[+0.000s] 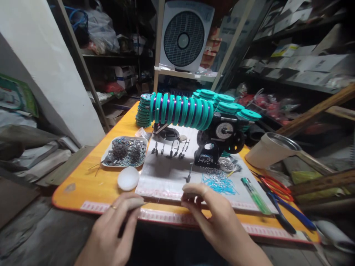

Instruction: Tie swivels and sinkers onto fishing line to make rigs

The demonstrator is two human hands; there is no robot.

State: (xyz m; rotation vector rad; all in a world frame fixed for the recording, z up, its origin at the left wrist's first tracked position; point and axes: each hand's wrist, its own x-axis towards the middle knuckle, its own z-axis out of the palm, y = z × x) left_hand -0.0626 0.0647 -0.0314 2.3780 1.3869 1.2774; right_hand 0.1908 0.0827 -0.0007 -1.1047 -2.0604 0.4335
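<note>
My left hand (115,223) is just off the near table edge, thumb and forefinger pinched at a thin, dark strand too fine to name. To its right, my right hand (212,210) has curled, closed fingers over the edge of the white board (163,177); anything in them is hidden. Beyond the fingers, a small dark weight on a short wire (189,178) lies on the board. More such weights (172,149) lie in a row farther back. Above them is a row of teal spools with purple thread (181,111), carried on a black machine with a dial (222,131).
Left stands a tray of small metal parts (130,147) beside a white round piece (128,178). Right are blue slivers with metal bits (219,183), a green translucent object (255,195), blue-handled pliers (294,212), an orange-red coil (277,186) and a white bucket (266,153).
</note>
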